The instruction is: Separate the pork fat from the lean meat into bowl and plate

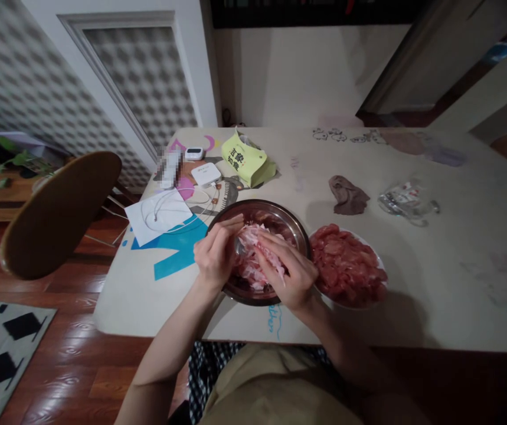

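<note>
A metal bowl (301, 235) stands near the table's front edge, with pale pink raw meat strips (253, 268) inside. Over the bowl's left side is my left hand (215, 254), its fingers curled in; what they hold, if anything, is hidden. My right hand (292, 270) reaches over the right side of the bowl, fingers and thumb closed around some of the pale strips. Just right of the bowl sits a white plate (379, 251) heaped with darker red raw meat slices (346, 265).
Behind the bowl stands a yellow-green paper bag (248, 159). A white box-shaped device (206, 174), a small display device (194, 153), a cable and white paper (156, 221) lie to its left. Farther right are a brown cloth (348, 196) and a clear plastic item (406, 200). A chair (61, 215) stands left.
</note>
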Available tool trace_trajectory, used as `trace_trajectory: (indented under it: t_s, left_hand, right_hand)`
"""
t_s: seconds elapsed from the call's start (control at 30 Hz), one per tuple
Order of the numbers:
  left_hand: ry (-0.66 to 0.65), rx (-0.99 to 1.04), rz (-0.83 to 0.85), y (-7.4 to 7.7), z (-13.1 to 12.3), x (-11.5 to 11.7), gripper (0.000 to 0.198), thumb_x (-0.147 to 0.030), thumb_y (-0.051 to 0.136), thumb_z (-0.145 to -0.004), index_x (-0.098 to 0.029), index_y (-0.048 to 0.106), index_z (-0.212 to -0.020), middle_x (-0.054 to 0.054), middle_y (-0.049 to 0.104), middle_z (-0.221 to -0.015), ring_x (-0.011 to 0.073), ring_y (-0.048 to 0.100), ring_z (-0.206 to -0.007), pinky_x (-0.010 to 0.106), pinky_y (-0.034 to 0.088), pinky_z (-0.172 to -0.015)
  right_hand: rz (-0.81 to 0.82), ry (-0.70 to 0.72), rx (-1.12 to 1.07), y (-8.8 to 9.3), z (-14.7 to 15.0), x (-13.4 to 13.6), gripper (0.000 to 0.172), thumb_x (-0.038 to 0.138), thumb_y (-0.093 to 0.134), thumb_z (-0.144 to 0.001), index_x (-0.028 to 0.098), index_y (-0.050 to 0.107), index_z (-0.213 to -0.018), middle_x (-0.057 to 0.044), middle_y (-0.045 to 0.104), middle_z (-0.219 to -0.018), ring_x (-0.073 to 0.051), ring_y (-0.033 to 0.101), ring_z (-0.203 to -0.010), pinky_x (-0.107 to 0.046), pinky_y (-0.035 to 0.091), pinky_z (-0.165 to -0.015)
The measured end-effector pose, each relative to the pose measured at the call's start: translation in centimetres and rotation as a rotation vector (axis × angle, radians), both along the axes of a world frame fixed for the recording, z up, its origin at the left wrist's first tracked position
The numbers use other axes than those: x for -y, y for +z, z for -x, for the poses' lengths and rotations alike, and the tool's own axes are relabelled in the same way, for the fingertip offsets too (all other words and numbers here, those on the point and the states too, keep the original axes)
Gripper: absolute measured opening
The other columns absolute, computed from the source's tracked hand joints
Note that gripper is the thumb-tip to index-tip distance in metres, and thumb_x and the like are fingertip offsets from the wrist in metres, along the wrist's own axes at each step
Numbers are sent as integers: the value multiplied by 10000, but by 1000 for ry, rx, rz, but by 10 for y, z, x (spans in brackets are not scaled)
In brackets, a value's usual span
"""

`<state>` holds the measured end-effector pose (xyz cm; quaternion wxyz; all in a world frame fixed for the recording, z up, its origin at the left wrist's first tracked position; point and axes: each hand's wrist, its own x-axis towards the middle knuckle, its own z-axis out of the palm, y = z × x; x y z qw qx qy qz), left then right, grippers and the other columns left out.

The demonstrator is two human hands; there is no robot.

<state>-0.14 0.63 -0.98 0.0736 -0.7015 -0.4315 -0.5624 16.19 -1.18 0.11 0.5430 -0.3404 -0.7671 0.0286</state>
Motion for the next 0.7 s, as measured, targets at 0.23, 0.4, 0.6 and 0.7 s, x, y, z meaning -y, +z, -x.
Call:
trace_trajectory:
  t_s: [0.23, 0.4, 0.6, 0.7]
  left_hand:
    - [271, 74, 21, 9, 18, -9, 117, -167, 621, -971, -199, 713, -907, 23, 783, -913, 141, 748, -910, 216, 564, -774]
    - [-44, -120, 215, 8, 17, -6, 213, -151, 558, -999, -207, 751, -1068, 44, 793, -1097, 141, 758, -1011, 219, 592, -871]
    - [-209, -264, 248, 2, 14, -3, 351, -124, 554, -985, -226, 703, -1286, 55, 767, -1222, 164, 758, -1083, 236, 621, -908]
    - [-206, -314, 242, 2, 14, -6, 441, -119, 545, -980, -230, 619, -1400, 54, 769, -1218, 162, 760, -1077, 235, 617, -911]
  right_hand:
    - [-99, 21, -4, -7, -7, 3, 540, 26, 695, -868, 177, 591, -1376, -105, 750, -1247, -209, 728, -1164, -378, 639, -1015]
    - [-90, -14, -66, -4, -7, 1, 525, 10, 722, -843, 172, 626, -1334, -105, 764, -1212, -205, 747, -1120, -346, 649, -982]
    - [31, -50, -164, 1, -6, -4, 448, 45, 698, -879, 220, 657, -1290, -75, 773, -1188, -200, 751, -1100, -359, 637, -995]
    - [63, -81, -175, -3, -7, -5, 474, 57, 720, -868, 223, 643, -1305, -67, 772, -1192, -193, 748, -1098, -342, 631, -1000]
